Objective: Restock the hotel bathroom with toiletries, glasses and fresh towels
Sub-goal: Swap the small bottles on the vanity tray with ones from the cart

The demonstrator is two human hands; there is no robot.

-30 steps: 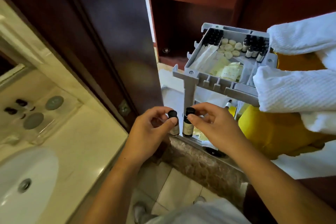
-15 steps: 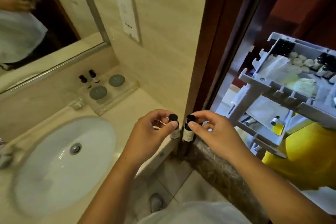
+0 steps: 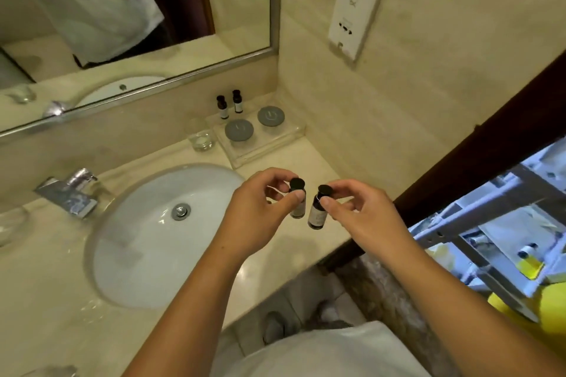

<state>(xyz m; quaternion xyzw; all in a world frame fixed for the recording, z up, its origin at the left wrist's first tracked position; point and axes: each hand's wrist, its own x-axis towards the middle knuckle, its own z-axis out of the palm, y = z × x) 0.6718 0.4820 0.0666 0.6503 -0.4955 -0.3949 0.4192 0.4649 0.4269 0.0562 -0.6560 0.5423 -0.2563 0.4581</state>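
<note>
Two bottles (image 3: 298,208), one per hand (image 3: 254,220)

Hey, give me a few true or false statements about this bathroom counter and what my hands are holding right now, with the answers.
1. The left hand pinches a small bottle and the right hand pinches a second bottle. True.
2. The clear tray holds no bottles. False: two tray bottles stand at its back.
3. The drinking glass stands in the sink. False: it stands on the counter, beside the tray.
4. Two grey discs lie on the tray. True.
</note>
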